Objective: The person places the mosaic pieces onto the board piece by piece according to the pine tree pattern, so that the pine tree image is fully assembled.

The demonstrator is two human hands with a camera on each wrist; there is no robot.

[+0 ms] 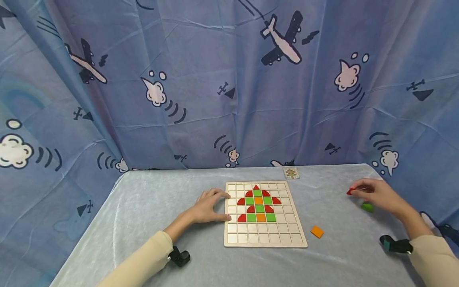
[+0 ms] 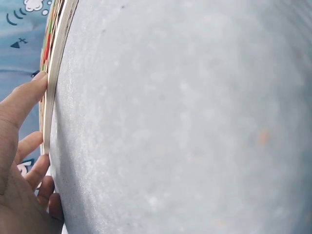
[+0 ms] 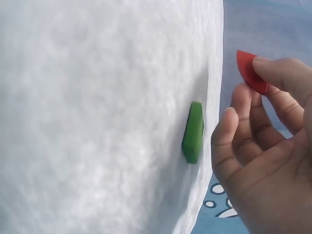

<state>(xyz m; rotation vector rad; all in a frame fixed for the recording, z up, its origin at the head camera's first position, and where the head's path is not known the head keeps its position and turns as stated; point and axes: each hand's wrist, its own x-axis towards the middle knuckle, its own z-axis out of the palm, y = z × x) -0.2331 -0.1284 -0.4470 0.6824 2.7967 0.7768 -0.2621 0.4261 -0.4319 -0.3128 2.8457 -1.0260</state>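
Observation:
My left hand rests at the left edge of a square wooden grid board, its thumb and fingertips touching the rim. Red, green and orange tiles fill some of the board's cells in a tree-like shape. Over the right part of the table, my right hand pinches a red quarter-circle tile between thumb and finger. Just below that hand, a green block lies on the cloth; its exact shape is hard to tell.
An orange square tile lies on the cloth right of the board. Behind the board's top right corner is a small pattern card with a tree picture. A blue printed curtain hangs behind the grey cloth-covered table.

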